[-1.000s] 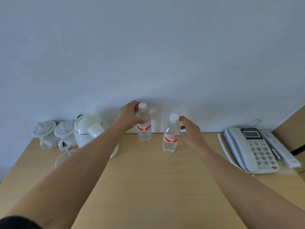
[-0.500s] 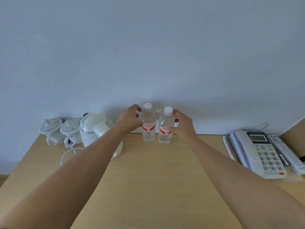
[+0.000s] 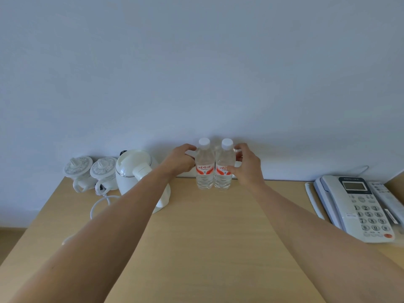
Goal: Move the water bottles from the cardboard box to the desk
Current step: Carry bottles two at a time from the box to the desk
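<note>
Two clear water bottles with white caps and red-and-white labels stand upright and touching at the back of the wooden desk [image 3: 207, 237], close to the wall. My left hand [image 3: 181, 159] curls around the left side of the left bottle [image 3: 204, 169]. My right hand [image 3: 248, 166] wraps the right bottle [image 3: 223, 171], thumb on its label and fingers behind it. The cardboard box is out of view.
A white electric kettle [image 3: 135, 169] with a cord [image 3: 98, 204] stands left of the bottles, with two lidded cups [image 3: 78, 169] [image 3: 103, 171] beyond it. A desk phone [image 3: 354, 204] and a remote [image 3: 387, 200] lie at the right edge.
The right bottle has been moved back and to the left until it stands against the left bottle. Both hands have stayed on their bottles.
</note>
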A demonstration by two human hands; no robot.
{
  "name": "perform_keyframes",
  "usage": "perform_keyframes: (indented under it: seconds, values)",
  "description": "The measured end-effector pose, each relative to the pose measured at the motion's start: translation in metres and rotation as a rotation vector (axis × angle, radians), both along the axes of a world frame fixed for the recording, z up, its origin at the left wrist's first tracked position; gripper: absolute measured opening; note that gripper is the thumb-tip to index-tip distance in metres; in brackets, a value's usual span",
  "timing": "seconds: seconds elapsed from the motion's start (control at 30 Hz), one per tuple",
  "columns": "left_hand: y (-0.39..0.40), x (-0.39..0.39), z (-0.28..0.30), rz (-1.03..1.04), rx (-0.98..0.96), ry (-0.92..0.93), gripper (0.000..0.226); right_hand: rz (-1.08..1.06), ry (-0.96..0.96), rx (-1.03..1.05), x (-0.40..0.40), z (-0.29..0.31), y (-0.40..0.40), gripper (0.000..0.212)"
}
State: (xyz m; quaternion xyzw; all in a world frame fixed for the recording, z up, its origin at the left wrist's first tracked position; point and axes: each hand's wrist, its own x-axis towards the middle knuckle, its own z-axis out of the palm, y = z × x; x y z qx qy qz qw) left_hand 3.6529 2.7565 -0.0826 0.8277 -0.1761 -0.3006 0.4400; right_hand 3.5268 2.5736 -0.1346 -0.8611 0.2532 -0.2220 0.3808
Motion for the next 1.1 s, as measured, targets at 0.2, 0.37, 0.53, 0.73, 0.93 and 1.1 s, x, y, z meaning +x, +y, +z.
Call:
perform_keyframes:
  seconds: [0.2,0.37,0.53,0.73,0.93,1.1]
  values:
    - [0.002,-0.002,-0.009,0.150,-0.153,0.239,0.047,-0.038,0.124,0.174,-0.001,-0.007,-0.001,0.048]
    - [0.002,-0.007,-0.012,0.163,-0.215,0.305,0.049,-0.042,0.143,0.133,-0.002,-0.009,0.000,0.037]
    - [0.000,-0.010,-0.010,0.176,-0.257,0.319,0.044,-0.056,0.135,0.112,-0.001,-0.011,0.002,0.033]
    - [-0.004,-0.011,-0.011,0.187,-0.264,0.325,0.043,-0.041,0.124,0.148,-0.004,-0.011,0.002,0.033]
    - [-0.003,-0.016,-0.013,0.190,-0.288,0.340,0.042,-0.027,0.137,0.163,-0.006,-0.008,0.003,0.034]
    - [-0.002,-0.020,-0.023,0.130,-0.280,0.232,0.038,-0.046,0.157,0.180,-0.010,-0.005,0.005,0.041]
